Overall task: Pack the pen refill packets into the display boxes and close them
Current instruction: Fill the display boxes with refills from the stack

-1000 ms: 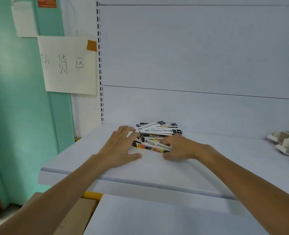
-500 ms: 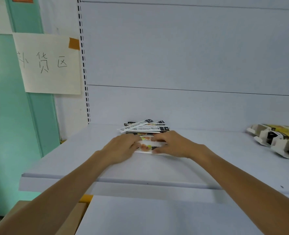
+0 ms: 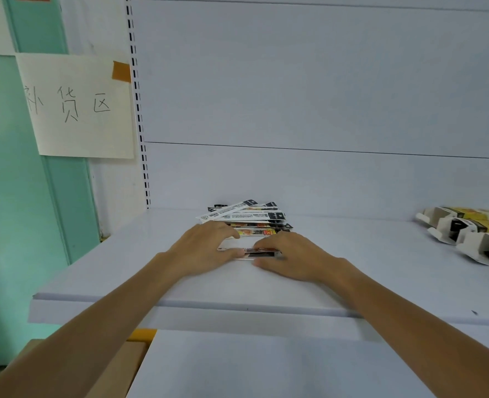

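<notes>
Pale and wide, a shelf (image 3: 366, 282) sits in front of a plain white back wall. A green wall (image 3: 13, 211) stands off to the left, with a paper note (image 3: 76, 104) taped on it.

The pen refill packets (image 3: 246, 215) lie in a messy pile in the middle of the shelf, near the back. They fan out in different ways. None of them looks packed yet, so the job seems to be only at its start.

The left hand (image 3: 206, 248) and the right hand (image 3: 292, 254) are both down on the near side of the pile, close together. Each hand curls its fingers round one end of a small bunch of packets, and the bunch is squeezed between them. It looks like the person is gathering and tidying a bunch to lift.

The display boxes (image 3: 467, 237) lie on their sides at the far right of the shelf, well apart from the pile. Their flaps hang open. It is dark inside them, so I cannot tell if anything is in there. All of them need filling and closing.
</notes>
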Demonstrator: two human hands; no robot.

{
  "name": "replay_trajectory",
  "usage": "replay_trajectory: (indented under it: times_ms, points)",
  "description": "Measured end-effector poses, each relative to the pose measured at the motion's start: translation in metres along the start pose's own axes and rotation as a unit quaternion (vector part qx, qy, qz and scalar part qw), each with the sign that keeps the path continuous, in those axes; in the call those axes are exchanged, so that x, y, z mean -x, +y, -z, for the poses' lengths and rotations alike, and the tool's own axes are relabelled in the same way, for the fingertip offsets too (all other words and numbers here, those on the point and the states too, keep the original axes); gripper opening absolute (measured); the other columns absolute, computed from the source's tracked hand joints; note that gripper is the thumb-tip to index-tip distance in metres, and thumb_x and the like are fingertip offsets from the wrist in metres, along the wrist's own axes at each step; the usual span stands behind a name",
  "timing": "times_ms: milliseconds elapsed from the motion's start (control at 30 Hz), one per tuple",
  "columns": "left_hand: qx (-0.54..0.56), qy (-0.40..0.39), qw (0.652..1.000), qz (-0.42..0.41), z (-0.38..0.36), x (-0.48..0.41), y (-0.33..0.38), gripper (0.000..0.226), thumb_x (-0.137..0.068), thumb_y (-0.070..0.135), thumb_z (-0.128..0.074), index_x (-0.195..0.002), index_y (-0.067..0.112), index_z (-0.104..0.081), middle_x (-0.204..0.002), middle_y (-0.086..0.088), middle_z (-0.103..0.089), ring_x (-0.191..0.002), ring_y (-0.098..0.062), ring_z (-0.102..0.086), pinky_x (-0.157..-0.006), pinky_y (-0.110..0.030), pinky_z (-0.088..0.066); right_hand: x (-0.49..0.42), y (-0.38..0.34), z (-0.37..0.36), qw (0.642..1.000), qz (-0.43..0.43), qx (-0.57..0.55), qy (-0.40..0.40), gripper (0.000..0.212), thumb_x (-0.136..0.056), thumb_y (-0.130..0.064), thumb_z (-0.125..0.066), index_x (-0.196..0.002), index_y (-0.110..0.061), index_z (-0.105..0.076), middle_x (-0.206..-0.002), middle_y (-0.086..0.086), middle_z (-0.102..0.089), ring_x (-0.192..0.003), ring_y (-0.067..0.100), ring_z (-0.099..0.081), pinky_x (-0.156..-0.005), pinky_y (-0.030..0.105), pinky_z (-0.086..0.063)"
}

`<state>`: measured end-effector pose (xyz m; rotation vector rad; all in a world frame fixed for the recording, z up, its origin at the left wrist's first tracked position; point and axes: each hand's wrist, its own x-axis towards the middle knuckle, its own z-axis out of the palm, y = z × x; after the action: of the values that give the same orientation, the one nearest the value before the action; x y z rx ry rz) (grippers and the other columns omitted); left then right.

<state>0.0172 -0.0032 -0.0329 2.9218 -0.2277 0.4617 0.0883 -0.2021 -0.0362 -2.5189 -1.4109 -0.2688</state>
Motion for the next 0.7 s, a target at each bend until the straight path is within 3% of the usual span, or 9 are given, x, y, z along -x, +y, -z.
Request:
replay_trajectory:
  times_ms: [67,133,233,367,500,600,700]
  points:
    - [-0.003,-0.056,0.998,0.014,-0.001,0.0,-0.002,0.039,-0.093,0.044,-0.047,-0.126,0.023,-0.05,-0.119,0.006,-0.054,-0.11,-0.014,-0.048,-0.089,-0.028,-0.039,0.0,0.0,0.0,1.0,-0.001,-0.006,-0.009,0.037,-0.091,-0.044,-0.052,-0.123,-0.026,-0.058,-0.116,-0.008,-0.063,-0.105,0.012,-0.054,-0.09,0.028,-0.044]
    - [-0.016,-0.061,0.998,0.008,0.0,-0.001,-0.003,0.03,-0.094,0.035,-0.046,-0.118,0.02,-0.054,-0.108,0.003,-0.054,-0.104,-0.016,-0.048,-0.084,-0.03,-0.04,0.0,0.0,0.002,1.0,-0.005,-0.024,0.0,0.043,-0.091,-0.04,-0.055,-0.13,-0.023,-0.051,-0.125,-0.007,-0.058,-0.113,0.011,-0.05,-0.094,0.025,-0.041]
    - [-0.05,-0.062,0.997,0.017,0.001,-0.002,0.004,0.028,-0.088,0.033,-0.047,-0.111,0.02,-0.055,-0.105,0.003,-0.052,-0.096,-0.016,-0.045,-0.078,-0.031,-0.034,-0.005,0.0,0.005,0.999,0.005,0.034,-0.015,0.029,-0.094,-0.028,-0.052,-0.119,-0.015,-0.055,-0.116,0.001,-0.058,-0.108,0.018,-0.05,-0.089,0.033,-0.042]
    - [-0.104,-0.051,0.993,0.03,0.0,-0.004,0.014,0.027,-0.086,0.041,-0.046,-0.102,0.019,-0.049,-0.096,0.004,-0.043,-0.089,-0.016,-0.04,-0.076,-0.031,-0.029,-0.011,0.001,0.002,0.999,0.016,0.038,-0.015,0.023,-0.094,-0.024,-0.051,-0.113,-0.011,-0.055,-0.108,0.005,-0.055,-0.101,0.022,-0.051,-0.081,0.03,-0.039]
    - [-0.141,0.003,0.99,-0.002,-0.004,-0.004,0.019,0.019,-0.088,0.034,-0.043,-0.092,0.018,-0.033,-0.099,0.0,-0.048,-0.094,-0.021,-0.049,-0.075,-0.029,-0.027,-0.016,0.004,0.004,1.0,0.003,-0.029,0.007,0.027,-0.09,-0.021,-0.057,-0.116,-0.013,-0.057,-0.106,0.002,-0.056,-0.094,0.011,-0.046,-0.08,0.023,-0.034]
    - [-0.114,0.018,0.993,0.008,-0.001,-0.004,0.021,0.015,-0.088,0.027,-0.044,-0.09,0.017,-0.034,-0.104,-0.005,-0.057,-0.091,-0.025,-0.05,-0.07,-0.029,-0.027,-0.014,0.007,0.01,0.992,-0.008,-0.113,0.05,0.036,-0.086,-0.03,-0.064,-0.12,-0.018,-0.061,-0.112,-0.005,-0.059,-0.097,0.002,-0.047,-0.083,0.014,-0.035]
    - [-0.075,0.025,0.996,0.041,0.005,-0.005,0.016,0.014,-0.09,0.029,-0.046,-0.089,0.018,-0.037,-0.107,-0.004,-0.058,-0.094,-0.025,-0.052,-0.068,-0.028,-0.029,-0.006,0.009,0.02,0.929,-0.096,-0.327,0.146,0.03,-0.091,-0.038,-0.054,-0.117,-0.024,-0.063,-0.117,-0.014,-0.059,-0.103,-0.004,-0.053,-0.084,0.004,-0.038]
